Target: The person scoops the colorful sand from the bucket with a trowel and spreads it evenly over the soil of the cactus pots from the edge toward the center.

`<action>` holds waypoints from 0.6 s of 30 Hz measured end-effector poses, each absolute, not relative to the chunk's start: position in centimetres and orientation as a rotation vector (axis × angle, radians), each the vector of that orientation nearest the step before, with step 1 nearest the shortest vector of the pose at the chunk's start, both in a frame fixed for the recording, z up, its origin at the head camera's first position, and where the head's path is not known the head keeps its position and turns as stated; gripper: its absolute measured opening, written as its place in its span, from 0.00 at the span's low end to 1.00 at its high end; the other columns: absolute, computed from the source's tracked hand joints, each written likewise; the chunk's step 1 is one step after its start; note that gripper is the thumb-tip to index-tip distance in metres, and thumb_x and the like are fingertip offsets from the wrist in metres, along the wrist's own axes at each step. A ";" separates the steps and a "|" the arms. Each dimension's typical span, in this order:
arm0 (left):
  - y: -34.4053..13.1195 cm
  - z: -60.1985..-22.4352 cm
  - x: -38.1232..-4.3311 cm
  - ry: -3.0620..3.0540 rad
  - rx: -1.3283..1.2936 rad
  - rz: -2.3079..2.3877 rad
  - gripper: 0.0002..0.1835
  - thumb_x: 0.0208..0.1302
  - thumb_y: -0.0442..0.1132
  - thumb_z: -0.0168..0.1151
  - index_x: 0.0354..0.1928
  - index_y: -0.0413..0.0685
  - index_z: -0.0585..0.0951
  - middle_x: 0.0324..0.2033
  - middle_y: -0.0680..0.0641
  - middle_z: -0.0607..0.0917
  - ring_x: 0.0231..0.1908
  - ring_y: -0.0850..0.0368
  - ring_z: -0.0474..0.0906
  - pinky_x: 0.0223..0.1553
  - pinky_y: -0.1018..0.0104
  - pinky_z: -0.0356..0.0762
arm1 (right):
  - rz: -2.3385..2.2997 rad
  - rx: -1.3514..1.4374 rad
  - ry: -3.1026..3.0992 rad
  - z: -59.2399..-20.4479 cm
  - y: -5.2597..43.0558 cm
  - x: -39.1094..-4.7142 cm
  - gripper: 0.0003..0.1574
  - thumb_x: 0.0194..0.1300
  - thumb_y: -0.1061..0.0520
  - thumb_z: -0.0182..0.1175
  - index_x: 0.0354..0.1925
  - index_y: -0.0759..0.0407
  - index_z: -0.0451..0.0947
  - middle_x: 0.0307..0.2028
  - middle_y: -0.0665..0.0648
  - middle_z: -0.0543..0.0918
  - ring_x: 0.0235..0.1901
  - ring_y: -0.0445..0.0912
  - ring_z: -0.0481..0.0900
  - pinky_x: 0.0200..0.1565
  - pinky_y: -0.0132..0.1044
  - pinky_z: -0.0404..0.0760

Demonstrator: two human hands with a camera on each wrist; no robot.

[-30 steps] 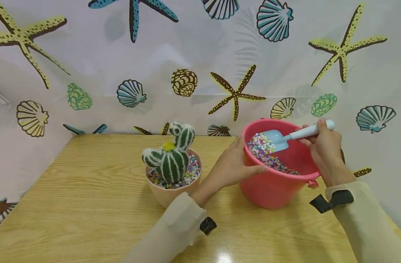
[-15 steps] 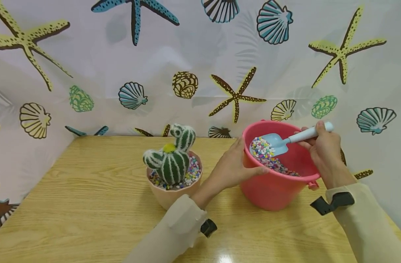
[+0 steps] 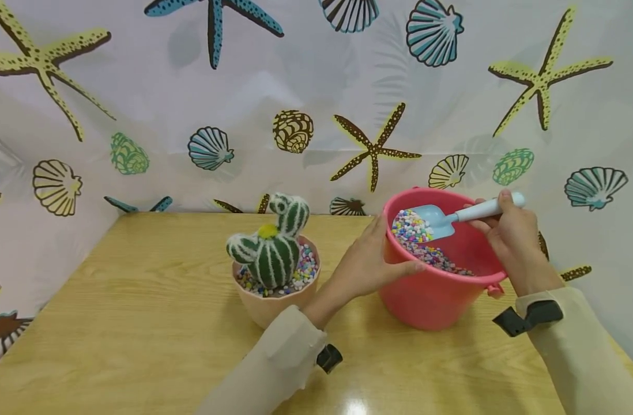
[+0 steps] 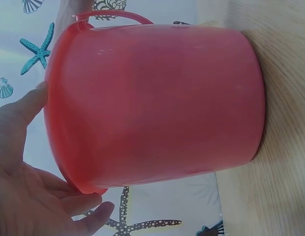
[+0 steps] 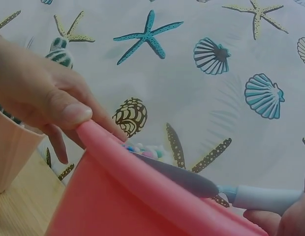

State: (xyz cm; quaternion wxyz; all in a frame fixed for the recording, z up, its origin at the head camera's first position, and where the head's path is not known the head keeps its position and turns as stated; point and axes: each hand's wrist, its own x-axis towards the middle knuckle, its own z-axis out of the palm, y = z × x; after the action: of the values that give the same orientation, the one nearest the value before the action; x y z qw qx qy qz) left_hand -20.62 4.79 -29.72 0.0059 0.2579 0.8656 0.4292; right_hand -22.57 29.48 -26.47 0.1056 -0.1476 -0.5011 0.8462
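Observation:
My left hand (image 3: 365, 262) grips the rim of a pink bucket (image 3: 425, 300) on its left side. The thumb lies along the near rim, and the other fingers reach around the far left side. With my right hand (image 3: 513, 233) I hold the white handle of a small light-blue shovel (image 3: 441, 222). Its blade is inside the bucket's mouth, tilted down to the left, loaded with multicoloured pebbles (image 3: 412, 226). More pebbles lie beneath it in the bucket. In the right wrist view the shovel blade (image 5: 177, 176) shows just above the rim.
Left of the bucket stands a peach pot (image 3: 267, 308) with a green knitted cactus (image 3: 275, 262) and coloured pebbles around it. Both stand on a wooden table (image 3: 140, 323). A white cloth with starfish and shells (image 3: 296, 75) hangs behind.
The shovel dips slightly in the bucket and comes back up with its load of pebbles. Both hands keep their holds, and the bucket stays in place.

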 end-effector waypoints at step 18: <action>3.0 -30.2 -18.9 2.803 0.784 1.239 0.40 0.64 0.52 0.60 0.73 0.47 0.56 0.72 0.41 0.59 0.70 0.45 0.57 0.65 0.45 0.63 | 2.733 -0.388 -1.158 -25.7 28.9 -22.0 0.38 0.66 0.49 0.53 0.69 0.44 0.49 0.52 0.55 0.68 0.68 0.47 0.58 0.57 0.46 0.65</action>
State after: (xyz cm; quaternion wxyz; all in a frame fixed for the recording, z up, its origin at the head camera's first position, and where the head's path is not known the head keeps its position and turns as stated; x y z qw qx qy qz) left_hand -18.88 3.02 -30.18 -0.0109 0.2478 0.8860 0.3917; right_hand -21.99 28.95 -25.74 0.0740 -0.1293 -0.3857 0.9105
